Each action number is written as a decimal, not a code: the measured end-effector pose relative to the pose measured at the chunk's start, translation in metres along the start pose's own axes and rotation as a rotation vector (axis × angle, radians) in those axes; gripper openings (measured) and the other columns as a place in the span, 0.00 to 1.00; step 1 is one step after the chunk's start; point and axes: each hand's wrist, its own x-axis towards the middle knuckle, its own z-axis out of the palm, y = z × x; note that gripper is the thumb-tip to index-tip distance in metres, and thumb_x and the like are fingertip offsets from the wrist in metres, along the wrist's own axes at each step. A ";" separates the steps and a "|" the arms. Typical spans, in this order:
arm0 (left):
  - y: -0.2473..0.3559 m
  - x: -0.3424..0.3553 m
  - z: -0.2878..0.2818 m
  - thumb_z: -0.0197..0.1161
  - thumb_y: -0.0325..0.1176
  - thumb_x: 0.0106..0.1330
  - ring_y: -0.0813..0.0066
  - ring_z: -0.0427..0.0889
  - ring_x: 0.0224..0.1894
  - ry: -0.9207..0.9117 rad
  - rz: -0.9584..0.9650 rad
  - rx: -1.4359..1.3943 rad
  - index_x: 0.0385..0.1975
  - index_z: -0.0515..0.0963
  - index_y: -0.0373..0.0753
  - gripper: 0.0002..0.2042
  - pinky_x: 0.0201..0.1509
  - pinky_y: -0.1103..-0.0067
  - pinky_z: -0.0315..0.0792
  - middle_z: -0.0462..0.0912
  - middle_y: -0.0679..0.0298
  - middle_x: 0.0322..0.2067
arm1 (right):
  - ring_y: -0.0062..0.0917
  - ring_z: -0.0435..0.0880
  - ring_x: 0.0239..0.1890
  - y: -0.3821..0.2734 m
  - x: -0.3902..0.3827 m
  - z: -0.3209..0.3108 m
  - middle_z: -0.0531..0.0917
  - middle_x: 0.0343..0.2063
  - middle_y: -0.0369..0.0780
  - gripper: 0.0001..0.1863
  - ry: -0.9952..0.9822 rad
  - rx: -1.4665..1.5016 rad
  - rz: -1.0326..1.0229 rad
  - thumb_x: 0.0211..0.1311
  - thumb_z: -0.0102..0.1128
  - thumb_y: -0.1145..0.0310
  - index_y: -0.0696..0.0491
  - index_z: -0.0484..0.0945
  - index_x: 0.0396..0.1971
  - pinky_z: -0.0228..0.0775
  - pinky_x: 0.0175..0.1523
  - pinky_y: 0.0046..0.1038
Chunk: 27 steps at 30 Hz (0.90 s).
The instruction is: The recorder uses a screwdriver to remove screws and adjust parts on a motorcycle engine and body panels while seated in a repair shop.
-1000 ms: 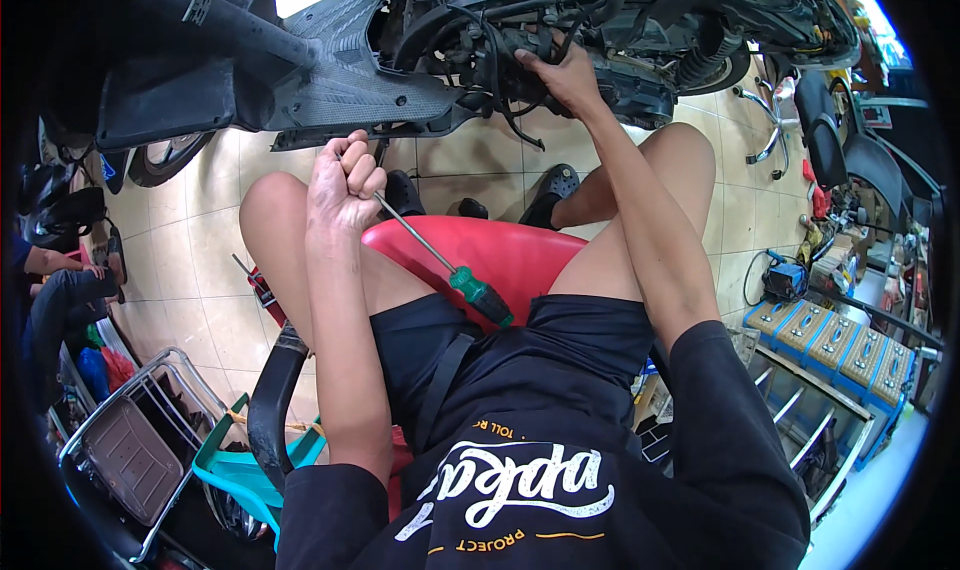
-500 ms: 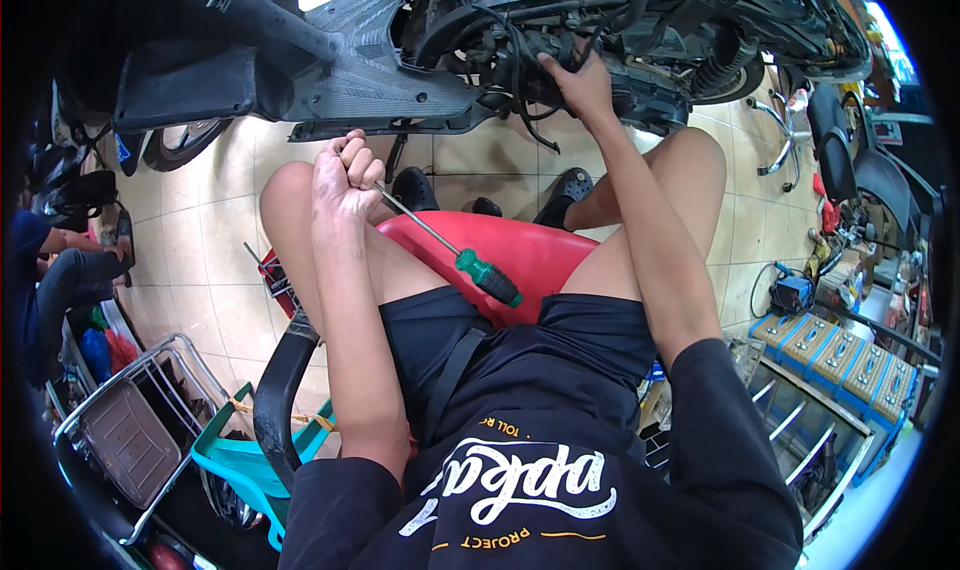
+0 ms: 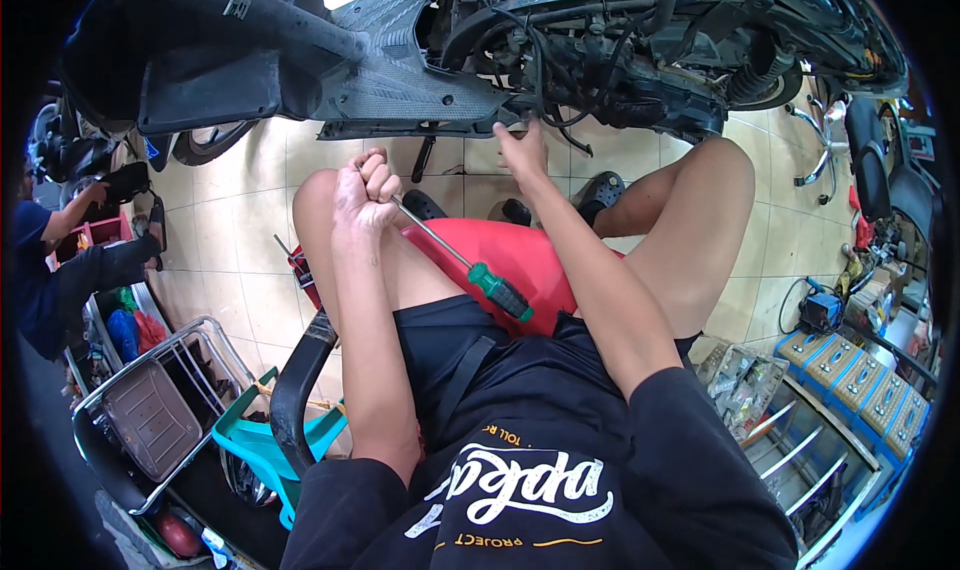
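My left hand point(image 3: 368, 192) is closed around the metal shaft of a screwdriver point(image 3: 500, 292), above my left thigh. The screwdriver's green and black handle slants down toward my lap, over a red seat point(image 3: 480, 238). My right hand point(image 3: 522, 155) reaches up to the lower edge of a dark scooter point(image 3: 640, 80), near the rear end of its ribbed footboard point(image 3: 375, 70). Its thumb and index finger are apart with nothing visible between them; the other fingers are partly hidden. Black hoses and cables point(image 3: 545, 80) hang from the scooter's exposed engine area just above this hand.
At the left another person point(image 3: 80, 260) sits by a second vehicle. A turquoise plastic chair point(image 3: 265, 435) and a metal-framed brown seat point(image 3: 150, 420) stand at lower left. To the right are a patterned blue-edged box point(image 3: 855, 380), a metal rack point(image 3: 810, 460) and a blue tool point(image 3: 825, 308).
My right hand has moved left and down from the engine area to the footboard's rear edge. My left hand still holds the screwdriver. The whole view has shifted slightly.
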 end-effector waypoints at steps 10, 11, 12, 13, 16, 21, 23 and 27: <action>-0.005 0.018 0.004 0.41 0.28 0.73 0.85 0.43 0.08 0.087 0.021 0.015 0.31 0.69 0.36 0.10 0.12 0.82 0.41 0.49 0.77 0.10 | 0.36 0.87 0.40 0.009 0.000 -0.002 0.88 0.34 0.45 0.17 0.087 0.136 0.066 0.60 0.66 0.59 0.52 0.84 0.45 0.75 0.50 0.35; -0.006 0.018 0.005 0.42 0.28 0.73 0.85 0.43 0.08 0.086 0.017 0.011 0.31 0.69 0.36 0.09 0.12 0.82 0.41 0.49 0.77 0.10 | 0.37 0.87 0.40 0.008 -0.001 -0.004 0.88 0.35 0.45 0.18 0.093 0.101 0.026 0.60 0.66 0.58 0.52 0.83 0.46 0.75 0.50 0.35; -0.007 0.018 0.005 0.42 0.28 0.73 0.85 0.43 0.08 0.084 0.007 0.000 0.32 0.69 0.36 0.09 0.12 0.82 0.41 0.49 0.77 0.10 | 0.36 0.87 0.40 0.007 0.000 -0.005 0.88 0.36 0.46 0.18 0.085 0.088 -0.021 0.61 0.66 0.58 0.53 0.83 0.47 0.75 0.49 0.35; -0.007 0.018 0.005 0.42 0.27 0.73 0.85 0.43 0.08 0.087 0.001 0.008 0.32 0.70 0.36 0.09 0.12 0.82 0.41 0.49 0.77 0.10 | 0.35 0.87 0.41 0.006 0.000 -0.005 0.87 0.37 0.46 0.19 0.052 0.055 0.007 0.61 0.65 0.58 0.53 0.82 0.48 0.75 0.49 0.34; -0.009 0.019 0.005 0.42 0.27 0.72 0.85 0.43 0.08 0.097 0.003 0.051 0.32 0.69 0.36 0.08 0.12 0.82 0.41 0.49 0.77 0.10 | 0.35 0.86 0.43 0.009 0.000 -0.005 0.87 0.38 0.46 0.18 0.046 0.030 -0.030 0.64 0.61 0.59 0.54 0.81 0.48 0.75 0.51 0.37; -0.021 0.018 0.004 0.42 0.29 0.74 0.86 0.43 0.08 0.093 -0.033 0.086 0.32 0.69 0.37 0.09 0.11 0.83 0.40 0.48 0.78 0.11 | 0.40 0.84 0.47 0.041 0.010 0.010 0.83 0.43 0.45 0.16 0.138 0.983 0.450 0.69 0.51 0.61 0.51 0.77 0.50 0.78 0.52 0.45; -0.025 0.016 0.006 0.42 0.29 0.74 0.86 0.43 0.08 0.130 -0.054 0.097 0.33 0.69 0.36 0.09 0.11 0.82 0.40 0.48 0.78 0.11 | 0.45 0.83 0.46 0.052 0.027 0.022 0.76 0.55 0.49 0.19 0.112 1.321 0.787 0.71 0.47 0.60 0.50 0.67 0.59 0.80 0.48 0.49; -0.026 0.020 0.014 0.41 0.30 0.75 0.86 0.43 0.08 0.134 -0.107 0.103 0.34 0.68 0.36 0.09 0.11 0.82 0.40 0.47 0.77 0.10 | 0.40 0.84 0.47 0.056 0.060 0.059 0.81 0.48 0.45 0.15 -0.099 1.515 0.979 0.70 0.47 0.61 0.52 0.75 0.48 0.79 0.53 0.45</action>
